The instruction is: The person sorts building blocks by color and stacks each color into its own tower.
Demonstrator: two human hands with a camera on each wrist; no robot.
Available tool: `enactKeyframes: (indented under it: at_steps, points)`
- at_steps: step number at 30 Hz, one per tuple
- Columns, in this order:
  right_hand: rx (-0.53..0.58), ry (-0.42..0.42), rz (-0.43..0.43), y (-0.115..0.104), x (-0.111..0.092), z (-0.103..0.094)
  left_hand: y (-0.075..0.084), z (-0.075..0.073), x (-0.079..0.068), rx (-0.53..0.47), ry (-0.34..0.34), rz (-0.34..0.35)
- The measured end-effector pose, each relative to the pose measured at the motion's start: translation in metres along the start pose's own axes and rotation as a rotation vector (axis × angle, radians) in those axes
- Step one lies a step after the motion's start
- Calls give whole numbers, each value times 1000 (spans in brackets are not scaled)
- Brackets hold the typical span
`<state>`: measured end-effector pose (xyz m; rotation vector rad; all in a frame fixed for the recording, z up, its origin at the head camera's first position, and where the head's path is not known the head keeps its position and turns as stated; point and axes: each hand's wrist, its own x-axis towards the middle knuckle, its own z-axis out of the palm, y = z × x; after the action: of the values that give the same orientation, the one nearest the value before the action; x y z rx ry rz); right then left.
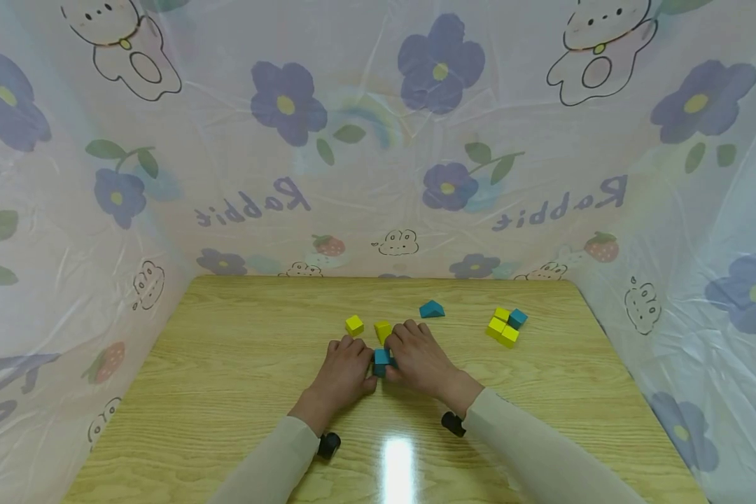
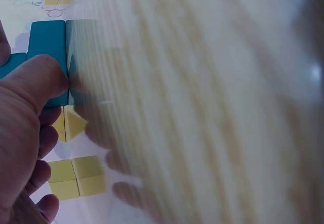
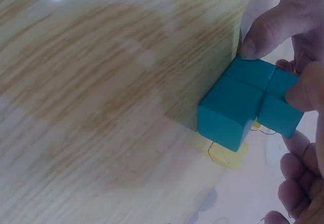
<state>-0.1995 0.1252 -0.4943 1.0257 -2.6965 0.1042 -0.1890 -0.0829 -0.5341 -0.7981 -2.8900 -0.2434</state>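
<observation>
At the left side of the blue stack, which stands on the wooden table, my left hand is narrowed in a grip, thumb flat on the front of the lower row. Behind the stack and to its left sits one yellow cube, apart from it. The stack itself comprises a lower row with a smaller block on top; seams are visible, and the faces appear near flush. Just behind it stands a yellow block, partly hidden by my right hand. That hand, at the stack's right, pinches the upper block, thumb to its front. Farther behind and right lies a blue prism. Well to the right, three yellow blocks and a blue cube form a cluster. I assess the step in hand as squaring the upper block on the row; the next move calls for steady support below and a gentle, even release above.
</observation>
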Motion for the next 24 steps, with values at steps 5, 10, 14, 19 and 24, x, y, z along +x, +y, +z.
enactKeyframes:
  at_steps: [5,10,14,19,24]
  points:
    - [-2,-3,0,0,0,-1,1,-1,0,5,6,1]
    - [-3,-1,0,1,-1,0,1,-1,0,4,3,5]
    - [-7,0,-4,1,-1,2,1,-1,0,-2,1,5]
    - [-12,-9,-10,2,-2,2,1,-1,-1,-4,-5,6]
    - [28,43,-9,9,-3,-6,1,-1,-1,-11,-15,3]
